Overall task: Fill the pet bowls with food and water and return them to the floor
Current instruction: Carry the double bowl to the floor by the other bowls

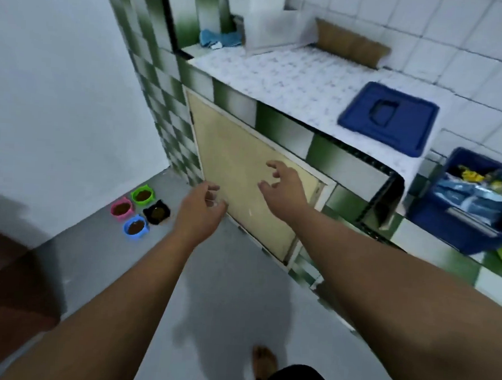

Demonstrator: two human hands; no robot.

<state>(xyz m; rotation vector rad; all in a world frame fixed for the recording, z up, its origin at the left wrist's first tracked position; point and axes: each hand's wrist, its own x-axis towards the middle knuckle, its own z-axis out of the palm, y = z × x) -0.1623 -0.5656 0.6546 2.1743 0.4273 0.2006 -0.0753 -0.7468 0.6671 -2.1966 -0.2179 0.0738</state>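
- four small pet bowls sit in a tight cluster on the floor (107, 263) near the corner where the white wall meets the green checked tiling: a green bowl (142, 195) farthest back, a pink bowl (121, 209) to its left, a black bowl (156, 212) to its right and a blue bowl (135, 227) nearest.
- the green, pink and blue bowls each hold a brown fill; the black bowl's contents look dark and blurred, and i cannot tell what they are.
- the left hand (200, 208) hangs in the air just right of the black bowl in the picture, apart from all the bowls, its fingers loosely curled and holding nothing.
- the right hand (282, 184) is held further right, in front of a beige cupboard door (237, 159), fingers spread and slightly bent, empty, well apart from the bowls.
- above the door runs the counter (280, 74) with a patterned cover; a blue lid (360, 114) lies flat on it near its right end.
- right of the counter stands a blue bin (462, 226), lid off, with plastic packets inside.
- at the back of the counter a brown cardboard piece (352, 47) leans on the white tiled wall, beside a white container (266, 23) and a blue cloth (221, 38).
- a bare foot (264, 364) shows on the floor at the bottom.
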